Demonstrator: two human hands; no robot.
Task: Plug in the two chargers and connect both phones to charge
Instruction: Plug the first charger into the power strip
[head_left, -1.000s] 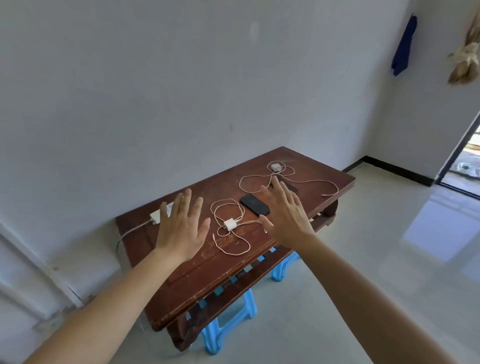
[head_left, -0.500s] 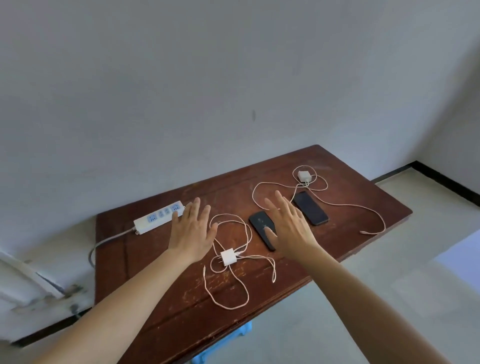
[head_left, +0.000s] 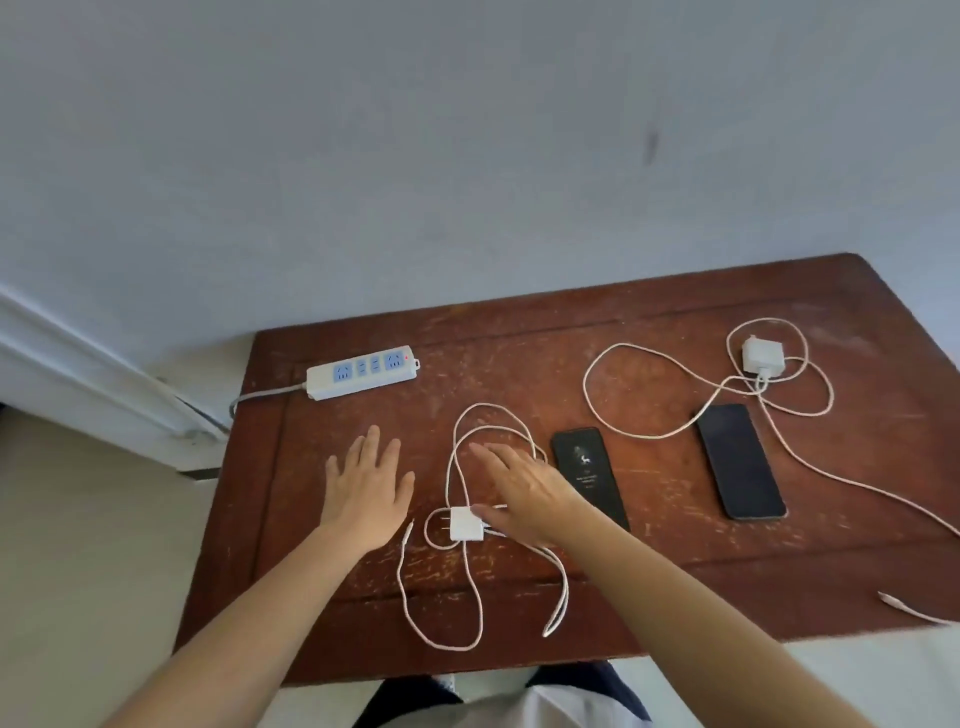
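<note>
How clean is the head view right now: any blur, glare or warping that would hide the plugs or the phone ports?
Head view: soft, even daylight with no harsh shadows; mild blur overall, so the power strip sockets and the near charger prongs read only coarsely; wide-angle warping bends the table edges; the lit phone shows faint screen marks, the dark phone none; ports cannot be made out.

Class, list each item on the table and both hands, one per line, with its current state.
Power strip: sockets empty.
Near charger: unplugged.
Far charger: unplugged.
Left phone: screen lit, no cable attached.
Right phone: screen dark, no cable attached.
Left hand: open, empty.
Right hand: open, above the near charger's cable.
</note>
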